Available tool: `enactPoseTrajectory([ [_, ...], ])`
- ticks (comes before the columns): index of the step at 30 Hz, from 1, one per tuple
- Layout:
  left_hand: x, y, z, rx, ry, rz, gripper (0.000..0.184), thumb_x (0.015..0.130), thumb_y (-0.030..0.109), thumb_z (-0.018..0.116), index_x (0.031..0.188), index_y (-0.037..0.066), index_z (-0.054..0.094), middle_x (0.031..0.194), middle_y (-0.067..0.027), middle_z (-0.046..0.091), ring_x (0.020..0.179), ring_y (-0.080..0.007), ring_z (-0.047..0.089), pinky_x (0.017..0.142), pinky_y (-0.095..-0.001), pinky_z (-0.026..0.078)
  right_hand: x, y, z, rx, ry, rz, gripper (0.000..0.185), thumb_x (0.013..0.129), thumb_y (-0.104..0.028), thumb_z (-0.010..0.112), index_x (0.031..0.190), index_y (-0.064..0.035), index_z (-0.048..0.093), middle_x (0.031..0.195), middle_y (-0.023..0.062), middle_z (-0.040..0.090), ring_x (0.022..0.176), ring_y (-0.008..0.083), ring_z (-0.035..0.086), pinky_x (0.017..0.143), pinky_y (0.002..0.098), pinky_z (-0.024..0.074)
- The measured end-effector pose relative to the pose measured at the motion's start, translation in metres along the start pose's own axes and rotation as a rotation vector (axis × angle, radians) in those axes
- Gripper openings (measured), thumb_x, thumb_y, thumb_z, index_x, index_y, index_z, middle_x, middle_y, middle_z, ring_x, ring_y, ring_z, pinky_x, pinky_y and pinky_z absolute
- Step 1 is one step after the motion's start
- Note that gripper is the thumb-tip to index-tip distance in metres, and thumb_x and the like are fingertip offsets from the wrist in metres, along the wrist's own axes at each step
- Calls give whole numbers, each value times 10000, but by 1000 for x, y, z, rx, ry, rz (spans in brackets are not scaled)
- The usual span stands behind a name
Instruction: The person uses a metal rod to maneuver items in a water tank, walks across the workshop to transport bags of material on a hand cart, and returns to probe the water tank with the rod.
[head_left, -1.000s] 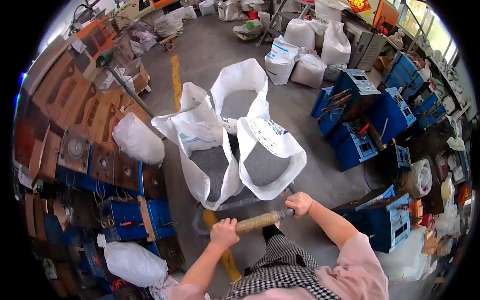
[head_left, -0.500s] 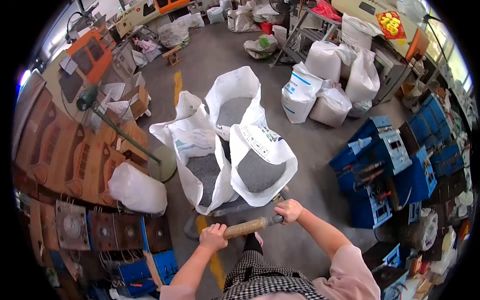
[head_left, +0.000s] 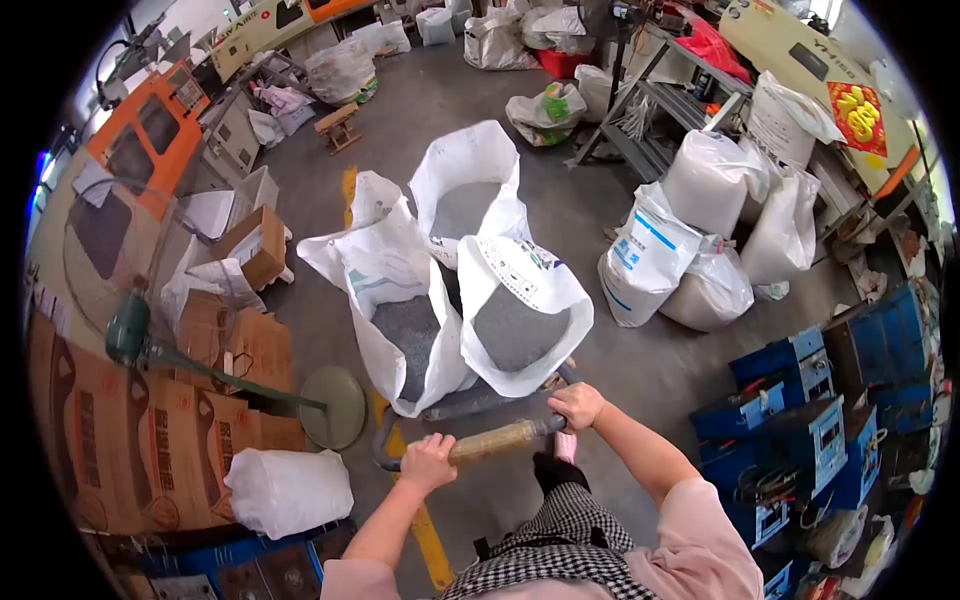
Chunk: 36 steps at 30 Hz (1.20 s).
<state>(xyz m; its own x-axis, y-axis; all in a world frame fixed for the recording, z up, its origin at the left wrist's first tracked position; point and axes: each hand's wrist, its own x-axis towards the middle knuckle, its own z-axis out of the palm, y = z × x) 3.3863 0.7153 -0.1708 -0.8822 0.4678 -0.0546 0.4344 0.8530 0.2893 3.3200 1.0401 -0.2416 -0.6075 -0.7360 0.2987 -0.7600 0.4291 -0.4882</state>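
Note:
My left hand [head_left: 429, 462] and my right hand [head_left: 577, 407] are both wrapped round the bar of a cart handle [head_left: 500, 440]. Brownish tape covers the bar's middle, between my hands. Beyond it, the cart carries three open white sacks holding grey granules: a near-left sack [head_left: 360, 330], a near-right sack [head_left: 540, 375] with dark print on its folded rim, and a far sack [head_left: 465, 155]. The cart's bed is mostly hidden beneath them.
Left are a green fan stand [head_left: 335, 410], stacked cardboard boxes [head_left: 150, 440] and a white bag [head_left: 290, 490]. Right stand filled white sacks [head_left: 645, 265] and blue metal blocks [head_left: 790, 430]. A step ladder [head_left: 650, 130] and a green-white bag [head_left: 545, 112] are farther ahead. Grey floor [head_left: 440, 80] shows beyond the cart.
The cart and I have advanced across the floor. Sacks, blue blocks, fan and boxes now appear closer and lower in view. Both hands keep their hold on the handle.

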Motion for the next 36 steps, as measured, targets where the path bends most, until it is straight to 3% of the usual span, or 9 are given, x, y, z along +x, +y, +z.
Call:
enactPoseTrajectory([
  [7,186,-130,-37,90,80,-20,322,478,160,659,758,121,504,691,-63,512,669,-247,579,552,-369,479,163,164,-36,-6,-34,-22,369,459,-209,655,760,-82,481,631,60,480,569,260,549,486,377,447],
  [11,269,-207,-58,99,54,-45,336,475,171,674,769,128,518,697,-59,516,670,-241,582,554,-359,485,254,242,-38,-31,6,-47,309,470,-216,650,687,-101,462,582,46,457,502,250,517,447,368,421],
  [12,295,-231,-63,100,63,-41,326,485,176,672,771,128,522,695,-61,520,672,-239,583,554,-356,485,279,262,-40,-37,-48,-12,349,469,-218,639,744,-84,469,629,64,483,570,271,548,479,381,438],
  [19,460,-367,-106,136,103,-16,296,510,164,652,772,121,522,678,-58,519,662,-238,576,546,-367,478,436,408,-50,-6,3,0,384,464,-233,653,769,-84,472,623,69,481,558,281,543,477,395,437],
  [30,730,-564,-160,106,48,12,282,519,164,654,776,119,548,693,-68,538,682,-248,589,572,-379,486,662,641,-80,-60,-15,27,376,466,-245,646,763,-81,486,622,67,492,563,269,554,487,386,443],
  [36,881,-664,-195,142,-5,-89,302,500,152,665,776,125,545,714,-61,540,721,-251,588,592,-378,485,788,766,-99,-73,-48,42,397,467,-246,674,774,-75,490,646,84,507,607,283,567,522,389,459],
])
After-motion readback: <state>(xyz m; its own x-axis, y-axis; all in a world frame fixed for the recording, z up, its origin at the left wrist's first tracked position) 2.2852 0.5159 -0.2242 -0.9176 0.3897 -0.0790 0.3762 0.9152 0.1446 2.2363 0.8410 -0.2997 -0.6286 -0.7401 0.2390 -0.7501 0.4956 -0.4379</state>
